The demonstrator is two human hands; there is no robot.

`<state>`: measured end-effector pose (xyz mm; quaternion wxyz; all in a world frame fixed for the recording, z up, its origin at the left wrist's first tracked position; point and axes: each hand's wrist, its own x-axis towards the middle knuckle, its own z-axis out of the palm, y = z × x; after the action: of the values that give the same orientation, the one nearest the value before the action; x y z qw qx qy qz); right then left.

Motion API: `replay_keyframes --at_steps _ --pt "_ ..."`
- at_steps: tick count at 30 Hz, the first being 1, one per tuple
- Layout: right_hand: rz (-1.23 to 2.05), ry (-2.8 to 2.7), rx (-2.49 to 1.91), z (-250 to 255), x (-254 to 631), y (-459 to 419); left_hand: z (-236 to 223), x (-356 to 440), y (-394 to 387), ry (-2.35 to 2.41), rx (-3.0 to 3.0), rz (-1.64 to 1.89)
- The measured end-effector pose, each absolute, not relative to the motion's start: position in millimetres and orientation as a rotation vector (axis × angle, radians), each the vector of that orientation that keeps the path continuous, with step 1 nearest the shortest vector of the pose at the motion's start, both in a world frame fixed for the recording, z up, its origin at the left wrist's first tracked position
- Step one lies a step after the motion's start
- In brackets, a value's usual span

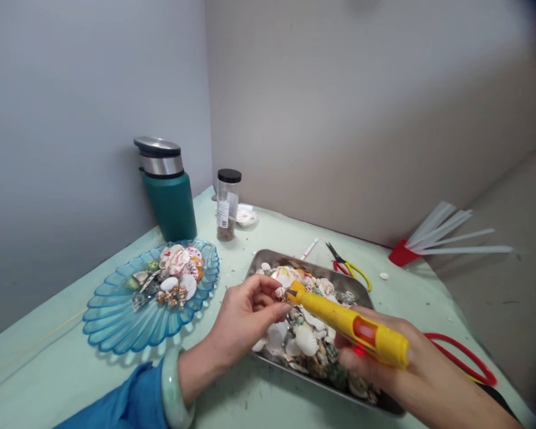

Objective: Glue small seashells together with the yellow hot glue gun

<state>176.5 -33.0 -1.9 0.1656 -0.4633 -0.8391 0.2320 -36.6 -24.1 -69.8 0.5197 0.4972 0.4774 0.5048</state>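
My left hand (245, 316) pinches a small pale shell (279, 292) over a metal tray (268, 259) filled with mixed seashells. My right hand (402, 372) grips a yellow glue gun (348, 325), its orange tip touching or almost touching that small shell. A blue sleeve and a pale green bangle (174, 390) show on my left wrist. To the left, a blue scalloped glass plate (116, 322) carries a cluster of shells stuck or piled together.
A teal flask (167, 190) with a steel lid and a clear jar (227, 205) with a black cap stand near the corner. Small scissors (348, 265), a red holder with clear glue sticks (446, 235) and a red cord (464, 357) lie on the right.
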Motion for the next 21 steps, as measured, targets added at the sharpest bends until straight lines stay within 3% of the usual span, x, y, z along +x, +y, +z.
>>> replay_keyframes --at_steps 21 --pt "0.417 -2.554 -1.293 -11.2 175.2 -39.8 -69.7 -35.3 -25.0 1.228 1.332 1.238"
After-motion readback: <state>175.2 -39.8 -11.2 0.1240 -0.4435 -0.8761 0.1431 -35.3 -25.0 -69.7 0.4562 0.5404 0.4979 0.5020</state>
